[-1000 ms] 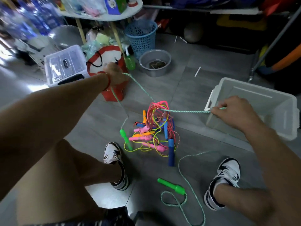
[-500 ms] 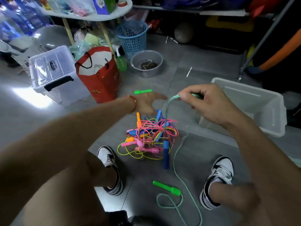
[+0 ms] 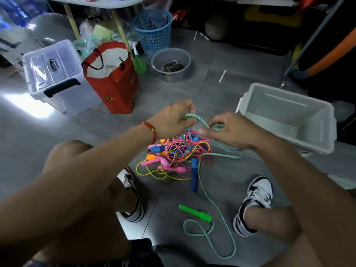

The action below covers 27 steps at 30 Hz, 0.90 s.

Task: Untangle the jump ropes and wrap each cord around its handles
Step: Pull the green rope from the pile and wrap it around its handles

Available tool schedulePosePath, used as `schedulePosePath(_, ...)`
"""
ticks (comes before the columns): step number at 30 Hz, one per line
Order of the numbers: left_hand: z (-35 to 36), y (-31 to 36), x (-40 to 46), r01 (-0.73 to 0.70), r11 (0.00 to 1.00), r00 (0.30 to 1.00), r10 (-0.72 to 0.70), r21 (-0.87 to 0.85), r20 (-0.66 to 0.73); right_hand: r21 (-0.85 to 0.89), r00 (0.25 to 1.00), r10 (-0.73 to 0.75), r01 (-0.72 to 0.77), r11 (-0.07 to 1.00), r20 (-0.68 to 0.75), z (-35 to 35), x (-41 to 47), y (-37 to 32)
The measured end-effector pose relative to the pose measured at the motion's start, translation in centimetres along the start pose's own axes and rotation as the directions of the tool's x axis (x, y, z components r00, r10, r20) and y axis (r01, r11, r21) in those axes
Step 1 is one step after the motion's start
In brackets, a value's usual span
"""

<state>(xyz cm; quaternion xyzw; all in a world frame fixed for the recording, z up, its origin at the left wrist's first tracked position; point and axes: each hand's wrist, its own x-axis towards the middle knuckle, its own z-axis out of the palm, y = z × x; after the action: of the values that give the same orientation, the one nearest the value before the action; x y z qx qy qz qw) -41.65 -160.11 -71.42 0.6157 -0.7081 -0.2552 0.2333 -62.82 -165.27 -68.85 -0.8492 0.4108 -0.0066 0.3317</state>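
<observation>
A tangle of jump ropes (image 3: 179, 153) with pink, orange and blue handles lies on the grey floor between my feet. Above it my left hand (image 3: 173, 117) grips the twisted green cord (image 3: 198, 118). My right hand (image 3: 229, 131) holds a coil of the same cord, with something green inside its fingers. The cord runs down past the blue handle (image 3: 194, 174) to a loop on the floor. The other green handle (image 3: 194, 212) lies loose near my right shoe.
An empty white bin (image 3: 289, 114) stands at the right. A red bag (image 3: 113, 78), a lidded clear box (image 3: 52, 74), a grey bowl (image 3: 171, 64) and a blue basket (image 3: 153, 29) stand behind. My shoes (image 3: 254, 199) flank the pile.
My left hand came back from beside the red bag and met my right hand above the pile. The green cord, stretched taut before, now sits gathered between both hands.
</observation>
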Motion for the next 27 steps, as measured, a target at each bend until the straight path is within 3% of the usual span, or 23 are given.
schedulePosePath(2,-0.1,-1.1,-0.7,0.016,1.000,0.998,-0.014,0.026,-0.053,0.158,0.992,-0.126,0.126,0.979,-0.004,0.5,0.1,-0.9)
schedulePosePath(5,0.5,-4.0,-1.7,0.126,0.986,0.990,-0.131,0.110,0.047,0.474,0.955,-0.184,0.277,0.836,-0.234,-0.6,0.0,-1.2)
schedulePosePath(6,1.0,-5.1,-1.9,0.158,0.975,0.980,-0.175,0.159,0.096,0.619,0.937,-0.136,0.317,0.719,-0.322,-1.3,-0.1,-1.0)
schedulePosePath(8,1.5,-6.7,-2.2,0.204,0.962,0.959,-0.234,0.182,0.162,0.855,0.935,-0.010,0.327,0.403,-0.354,-2.9,-0.4,-0.1)
schedulePosePath(9,1.5,-6.9,-2.2,0.215,0.966,0.957,-0.238,0.144,0.165,0.892,0.938,0.055,0.305,0.334,-0.342,-3.3,-0.6,0.3)
schedulePosePath(10,1.5,-6.8,-2.1,0.204,0.976,0.966,-0.213,0.073,0.149,0.883,0.931,0.133,0.266,0.387,-0.339,-3.4,-0.7,0.8)
schedulePosePath(11,1.4,-6.2,-2.0,0.170,0.985,0.979,-0.167,-0.021,0.119,0.804,0.911,0.188,0.210,0.556,-0.368,-3.1,-0.6,1.5)
schedulePosePath(12,1.3,-5.5,-1.8,0.114,0.988,0.991,-0.106,-0.107,0.079,0.615,0.894,0.192,0.112,0.781,-0.406,-2.6,-0.4,2.2)
schedulePosePath(13,1.1,-4.3,-1.6,0.054,0.985,0.998,-0.049,-0.163,0.035,0.366,0.901,0.147,0.015,0.930,-0.408,-1.8,-0.1,2.4)
schedulePosePath(15,1.1,-2.3,-1.3,-0.030,0.972,0.999,0.021,-0.234,-0.041,0.084,0.970,0.068,-0.049,0.995,-0.235,0.0,0.1,1.7)
schedulePosePath(18,0.9,-1.3,-1.2,-0.049,0.953,0.995,0.022,-0.299,-0.094,0.025,0.990,-0.140,0.140,0.990,-0.029,1.1,0.1,0.0)
schedulePosePath(20,0.5,-2.0,-1.1,-0.040,0.981,0.996,0.023,-0.189,-0.090,0.275,0.972,-0.227,0.237,0.932,-0.067,0.2,-0.3,-0.7)
schedulePosePath(22,0.9,-2.8,-1.0,-0.051,0.998,0.999,0.051,-0.031,-0.006,0.503,0.937,-0.270,0.347,0.792,-0.220,-1.3,-0.9,-1.4)
schedulePosePath(25,2.9,-5.3,-1.2,0.072,0.989,0.992,-0.085,0.126,0.094,0.818,0.932,-0.198,0.361,0.448,-0.303,-2.6,-1.1,-1.4)
schedulePosePath(26,3.4,-6.0,-1.3,0.149,0.982,0.984,-0.159,0.115,0.083,0.852,0.950,-0.147,0.312,0.421,-0.275,-2.7,-1.0,-1.0)
schedulePosePath(27,3.6,-6.3,-1.2,0.195,0.979,0.978,-0.200,0.066,0.066,0.820,0.961,-0.073,0.267,0.506,-0.267,-2.5,-0.8,-0.5)
